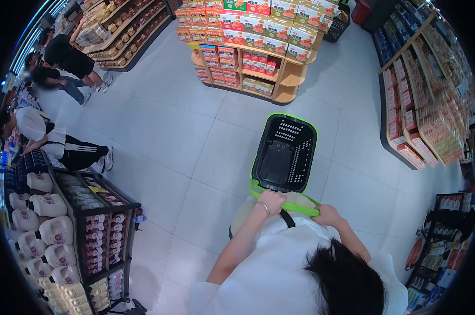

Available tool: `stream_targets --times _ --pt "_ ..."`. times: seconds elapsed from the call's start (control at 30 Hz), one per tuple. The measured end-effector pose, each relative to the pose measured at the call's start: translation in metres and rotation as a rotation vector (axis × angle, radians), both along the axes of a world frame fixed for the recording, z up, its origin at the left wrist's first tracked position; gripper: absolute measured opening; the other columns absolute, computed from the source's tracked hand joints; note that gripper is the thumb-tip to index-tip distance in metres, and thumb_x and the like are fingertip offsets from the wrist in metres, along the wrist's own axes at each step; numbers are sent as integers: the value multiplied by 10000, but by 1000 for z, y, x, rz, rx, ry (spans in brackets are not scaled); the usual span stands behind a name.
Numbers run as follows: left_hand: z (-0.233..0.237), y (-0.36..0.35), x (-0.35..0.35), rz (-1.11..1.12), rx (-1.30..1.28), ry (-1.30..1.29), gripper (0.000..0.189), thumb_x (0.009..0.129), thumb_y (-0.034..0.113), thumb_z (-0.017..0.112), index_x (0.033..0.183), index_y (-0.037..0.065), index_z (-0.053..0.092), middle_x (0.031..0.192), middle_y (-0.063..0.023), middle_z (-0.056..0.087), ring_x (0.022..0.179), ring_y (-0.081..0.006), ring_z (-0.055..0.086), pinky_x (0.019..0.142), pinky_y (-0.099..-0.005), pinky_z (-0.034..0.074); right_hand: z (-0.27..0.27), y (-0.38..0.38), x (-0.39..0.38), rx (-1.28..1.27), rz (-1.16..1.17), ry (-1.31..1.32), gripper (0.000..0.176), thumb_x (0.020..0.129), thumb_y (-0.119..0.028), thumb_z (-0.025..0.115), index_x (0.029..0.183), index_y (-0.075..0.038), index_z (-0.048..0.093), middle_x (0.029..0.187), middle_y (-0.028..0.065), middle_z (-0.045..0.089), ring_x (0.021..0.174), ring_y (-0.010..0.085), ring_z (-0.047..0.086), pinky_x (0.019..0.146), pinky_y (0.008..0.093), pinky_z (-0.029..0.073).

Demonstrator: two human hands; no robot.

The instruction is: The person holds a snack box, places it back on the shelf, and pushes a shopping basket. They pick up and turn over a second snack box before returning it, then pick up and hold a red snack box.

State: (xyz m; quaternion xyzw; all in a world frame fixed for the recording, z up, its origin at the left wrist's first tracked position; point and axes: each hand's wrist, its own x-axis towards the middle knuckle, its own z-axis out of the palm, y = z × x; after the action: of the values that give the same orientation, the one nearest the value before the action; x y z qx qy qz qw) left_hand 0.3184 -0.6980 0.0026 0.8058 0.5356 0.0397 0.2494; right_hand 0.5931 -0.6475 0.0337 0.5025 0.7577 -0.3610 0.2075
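A black shopping basket (275, 160) with a bright green rim hangs or rolls just in front of my body; its inside shows no goods. Its green handle (299, 208) runs across in front of my waist. My left hand (272, 201), with a bracelet at the wrist, is closed around the handle's left part. At the handle's right end, my right hand (327, 216) is closed on it too. The fingers of both hands are partly hidden from above. A dark strap (287, 218) lies against my white top just below the handle.
Ahead stands a display shelf (280, 48) stacked with boxed goods. Curved shelves (405, 110) line the right. At the left, a black rack (103, 210) stands beside white jugs (56, 229). A person in a white top (33, 126) and others are further left. Pale tiles (195, 131) cover the floor.
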Motion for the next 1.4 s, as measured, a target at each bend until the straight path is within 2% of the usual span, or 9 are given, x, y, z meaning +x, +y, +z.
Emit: stream_targets --times 0.1,0.33,0.47,0.53,0.67,0.73,0.97,1.3,1.4 --pt "-9 -17 -4 71 50 -51 205 698 155 675 899 122 670 863 -81 678 807 -284 685 739 -415 540 -7 3 -3 30 53 25 304 759 -387 645 865 -119 742 845 160 705 819 368 671 758 457 539" --pt "-17 18 24 116 181 -86 239 665 147 672 901 123 648 782 -68 623 729 -284 657 690 -411 525 1 43 24 -46 40 55 285 754 -352 623 868 -123 747 844 145 710 830 350 681 766 459 539" --pt "4 35 21 44 126 -74 242 658 134 667 898 117 644 758 -66 597 696 -282 643 664 -419 515 -3 45 25 -72 25 25 301 749 -365 633 868 -114 749 839 148 708 822 353 679 762 457 540" --pt "11 44 13 -36 115 -38 240 674 113 672 905 96 608 874 -91 650 783 -276 680 676 -404 529 -8 37 23 8 -42 87 306 745 -374 637 834 -101 742 832 153 705 809 359 675 755 458 537" --pt "4 60 -15 -140 119 -75 231 682 110 666 905 95 607 854 -91 652 768 -271 678 679 -402 531 4 32 -5 -30 -136 102 311 747 -376 638 816 -89 735 815 163 698 805 364 672 753 455 532" --pt "-1 73 -30 -206 122 -135 203 671 114 666 860 88 598 777 -80 619 689 -282 653 628 -404 522 12 35 -23 -95 -197 42 312 746 -380 642 809 -88 733 805 166 694 808 369 667 745 457 529" --pt "-2 112 -132 -253 115 -160 199 673 101 654 858 63 592 726 -87 635 727 -282 678 649 -419 537 8 29 -126 -17 -343 54 298 737 -383 652 777 -96 717 811 158 695 804 377 660 728 462 530" --pt "0 164 -217 -454 103 -110 199 700 140 675 884 94 618 862 -68 655 848 -267 663 757 -406 519 -6 21 -230 89 -558 30 253 765 -315 628 833 -89 721 833 197 682 830 413 646 742 479 525" --pt "-7 177 -230 -409 171 -184 196 706 178 694 872 103 622 860 -62 652 861 -248 655 744 -393 512 -1 33 -247 120 -573 19 267 772 -319 627 861 -91 733 838 211 678 835 422 646 745 486 524"
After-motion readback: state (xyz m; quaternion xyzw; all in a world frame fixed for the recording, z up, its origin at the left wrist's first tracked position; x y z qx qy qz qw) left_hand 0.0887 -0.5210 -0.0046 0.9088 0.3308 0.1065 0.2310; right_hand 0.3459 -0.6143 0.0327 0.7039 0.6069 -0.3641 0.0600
